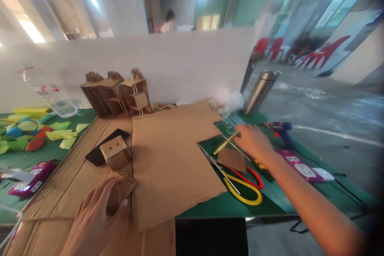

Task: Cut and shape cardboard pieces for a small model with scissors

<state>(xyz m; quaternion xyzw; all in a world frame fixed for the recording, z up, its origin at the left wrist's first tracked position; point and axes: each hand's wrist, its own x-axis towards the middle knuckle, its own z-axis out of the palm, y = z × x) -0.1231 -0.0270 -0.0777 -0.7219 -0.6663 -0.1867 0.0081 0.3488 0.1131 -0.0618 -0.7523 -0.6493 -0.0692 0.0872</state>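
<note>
My left hand (94,212) is curled around a small folded cardboard piece (120,192), thumb on one side and fingers on the other. Just beyond it, a cardboard cube (115,152) with small holes in its top leans over a black flat phone-like slab (103,148). On the right, my right hand (253,140) pinches the end of a slim yellow pen-like tool (225,144); its exact kind is unclear. Below that hand lie a brown cardboard scrap (232,159) and scissors with red and yellow handles (246,196). A large cardboard sheet (174,168) spreads between both hands.
Three cardboard models (115,96) stand at the back by a white partition (192,64). A water bottle (57,96), coloured paper pieces (36,132) and a purple power strip (33,180) are left. To the right are a steel flask (261,92) and a glue gun (280,128).
</note>
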